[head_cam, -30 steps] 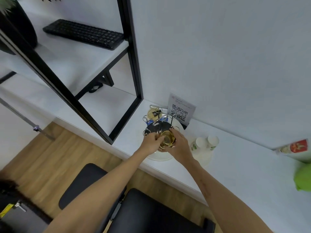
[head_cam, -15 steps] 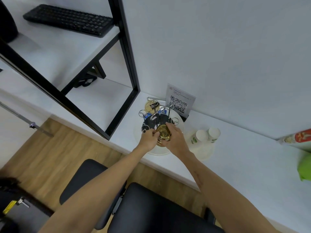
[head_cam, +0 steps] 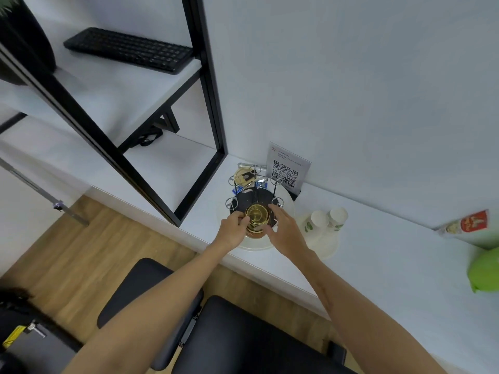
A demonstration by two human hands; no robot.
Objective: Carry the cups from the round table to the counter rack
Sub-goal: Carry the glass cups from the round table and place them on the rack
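Head view, looking down at a white counter (head_cam: 378, 255) set against a pale wall. Both of the person's bare arms reached forward to a black wire cup rack with looped silver prongs (head_cam: 255, 197), which stood on a round white plate (head_cam: 255, 247) at the counter's near edge. A clear glass cup with a gold rim (head_cam: 257, 215) sat upright at the front of the rack, between the two hands. The left hand (head_cam: 232, 231) pinched the cup's left side with curled fingertips; the right hand (head_cam: 283, 230) curved round its right side, fingers bent against the glass. Whether the cup rested on the rack base or was held just above it could not be told. A second gold-toned cup (head_cam: 244, 176) hung at the rack's far side. Behind the rack a white card printed with a QR code (head_cam: 286, 168) stood upright against the wall. Just right of the plate, two white paper cups with green leaf prints (head_cam: 326, 220) stood side by side. A black-framed white shelf unit (head_cam: 172, 130) rose at left, bearing a black keyboard (head_cam: 129, 49). A green object (head_cam: 484, 271) lay at the far right edge.
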